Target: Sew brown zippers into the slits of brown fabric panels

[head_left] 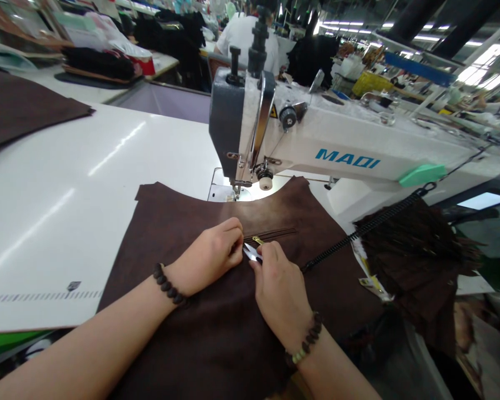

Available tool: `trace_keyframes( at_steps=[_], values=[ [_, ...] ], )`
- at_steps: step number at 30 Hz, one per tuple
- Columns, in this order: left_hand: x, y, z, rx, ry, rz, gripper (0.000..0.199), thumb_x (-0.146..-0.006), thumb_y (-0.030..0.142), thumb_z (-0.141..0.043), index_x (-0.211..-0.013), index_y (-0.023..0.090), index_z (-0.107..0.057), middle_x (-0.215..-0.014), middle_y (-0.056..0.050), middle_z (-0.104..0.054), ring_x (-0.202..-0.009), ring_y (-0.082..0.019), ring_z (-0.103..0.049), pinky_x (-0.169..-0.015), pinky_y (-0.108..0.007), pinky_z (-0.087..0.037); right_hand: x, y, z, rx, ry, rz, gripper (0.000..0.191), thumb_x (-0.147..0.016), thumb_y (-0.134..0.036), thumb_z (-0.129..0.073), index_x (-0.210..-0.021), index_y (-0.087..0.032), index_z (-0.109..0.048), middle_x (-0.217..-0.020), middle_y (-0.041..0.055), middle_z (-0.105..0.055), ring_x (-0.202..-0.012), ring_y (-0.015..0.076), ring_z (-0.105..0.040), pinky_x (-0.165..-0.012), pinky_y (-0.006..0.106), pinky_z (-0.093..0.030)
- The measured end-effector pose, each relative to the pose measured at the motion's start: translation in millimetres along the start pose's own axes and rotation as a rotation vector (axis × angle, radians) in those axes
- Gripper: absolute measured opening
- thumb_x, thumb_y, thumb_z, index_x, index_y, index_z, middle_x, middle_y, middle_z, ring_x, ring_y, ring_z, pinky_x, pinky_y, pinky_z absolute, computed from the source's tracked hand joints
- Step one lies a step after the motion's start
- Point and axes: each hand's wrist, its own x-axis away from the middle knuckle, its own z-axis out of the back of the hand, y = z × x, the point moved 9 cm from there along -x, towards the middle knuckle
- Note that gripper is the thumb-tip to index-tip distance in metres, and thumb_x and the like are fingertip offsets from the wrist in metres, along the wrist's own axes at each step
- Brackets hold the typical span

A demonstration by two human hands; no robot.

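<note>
A dark brown leather-like piece (183, 339) lies over the white table, its curved top edge near the sewing machine's needle. Set into it is a narrow zipper slit (281, 232) with a gold-coloured zipper pull (258, 240). My left hand (216, 250) is closed at the slit's left end; whatever its fingers pinch is too small to make out. Small silver snips (252, 253) are held in my right hand (277, 283), their blades pointing at my left fingertips. A black coiled cord (358, 230) runs from the machine down to behind my right hand.
The white sewing machine (341, 144) stands just beyond the piece. Another brown piece (25, 111) lies on the white table (66, 222) at the left. Dark brown pieces (412, 272) are heaped at the right. A person in white (241, 41) is behind the machine.
</note>
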Motion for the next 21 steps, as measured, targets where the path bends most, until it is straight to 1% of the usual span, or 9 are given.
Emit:
trace_keyframes(
  at_steps=[4,7,9,11,14,16,18,19,21],
  values=[
    [2.4,3.1,-3.6,-0.037,0.008,-0.045,0.017,-0.082,0.011,-0.039,-0.067,0.015,-0.045,-0.076,-0.002,-0.048,-0.059,-0.01,-0.047,-0.056,-0.02,-0.042,-1.6,-4.9,-1.7,0.041,-0.029,0.015,0.008,-0.089,-0.014,-0.043,-0.09,-0.018,-0.049,-0.089,0.0026,-0.056,-0.069,0.0173,-0.056,-0.053,0.027,-0.033],
    [2.5,0.4,-3.3,-0.048,0.021,-0.033,0.016,-0.083,0.011,-0.038,-0.07,0.016,-0.047,-0.077,-0.002,-0.049,-0.061,-0.01,-0.048,-0.059,-0.021,-0.043,-0.9,-6.7,-0.2,0.043,-0.018,0.053,0.01,-0.089,-0.012,-0.041,-0.089,-0.018,-0.049,-0.088,0.0023,-0.056,-0.067,0.0162,-0.056,-0.053,0.026,-0.032],
    [2.9,-6.3,2.6,-0.023,0.053,0.026,0.014,-0.081,0.01,-0.041,-0.07,0.015,-0.048,-0.078,-0.002,-0.05,-0.065,-0.011,-0.05,-0.062,-0.022,-0.043,1.6,-4.9,0.7,0.015,-0.014,0.079,0.01,-0.088,-0.011,-0.042,-0.087,-0.018,-0.049,-0.087,0.0022,-0.056,-0.069,0.0161,-0.055,-0.054,0.026,-0.032],
    [5.3,-15.5,8.4,0.021,0.058,0.112,0.013,-0.08,0.011,-0.046,-0.068,0.015,-0.049,-0.076,-0.001,-0.051,-0.065,-0.011,-0.052,-0.062,-0.022,-0.043,5.8,0.6,1.4,-0.022,-0.012,0.086,0.009,-0.087,-0.01,-0.044,-0.086,-0.018,-0.049,-0.086,0.0024,-0.055,-0.071,0.0162,-0.056,-0.056,0.026,-0.034],
    [12.7,-25.2,9.2,0.081,-0.019,0.213,0.013,-0.077,0.013,-0.054,-0.064,0.015,-0.05,-0.078,-0.001,-0.051,-0.062,-0.01,-0.051,-0.059,-0.021,-0.043,13.1,10.8,3.8,-0.053,0.013,0.081,0.008,-0.084,-0.01,-0.049,-0.087,-0.017,-0.049,-0.084,0.0027,-0.055,-0.071,0.0164,-0.056,-0.058,0.026,-0.036],
    [17.0,-26.8,8.8,0.077,-0.054,0.243,0.012,-0.073,0.006,-0.054,-0.066,0.015,-0.051,-0.083,-0.001,-0.051,-0.064,-0.01,-0.051,-0.061,-0.021,-0.044,16.7,14.4,5.6,-0.055,0.039,0.092,0.008,-0.083,-0.009,-0.05,-0.087,-0.017,-0.049,-0.083,0.0028,-0.054,-0.071,0.0166,-0.056,-0.058,0.026,-0.037],
    [17.8,-26.1,8.2,0.038,-0.063,0.258,0.013,-0.073,0.002,-0.052,-0.069,0.015,-0.053,-0.084,-0.001,-0.051,-0.069,-0.011,-0.052,-0.066,-0.023,-0.045,18.4,14.7,6.2,-0.057,0.057,0.112,0.007,-0.084,-0.01,-0.049,-0.087,-0.017,-0.048,-0.082,0.0029,-0.054,-0.07,0.0168,-0.056,-0.058,0.026,-0.037],
    [16.6,-25.3,7.2,0.013,-0.068,0.262,0.012,-0.075,0.003,-0.052,-0.07,0.014,-0.054,-0.084,-0.002,-0.051,-0.07,-0.012,-0.053,-0.067,-0.024,-0.045,18.5,14.4,6.1,-0.059,0.062,0.119,0.007,-0.084,-0.01,-0.049,-0.087,-0.017,-0.048,-0.082,0.0029,-0.054,-0.071,0.0169,-0.056,-0.058,0.026,-0.038],
    [11.9,-24.6,3.4,-0.052,-0.092,0.279,0.007,-0.08,0.012,-0.055,-0.074,0.014,-0.056,-0.084,-0.002,-0.051,-0.069,-0.013,-0.053,-0.067,-0.026,-0.045,17.8,13.6,5.4,-0.058,0.066,0.124,0.008,-0.084,-0.01,-0.048,-0.088,-0.017,-0.048,-0.083,0.003,-0.054,-0.071,0.0173,-0.057,-0.058,0.026,-0.038]
  ],
)
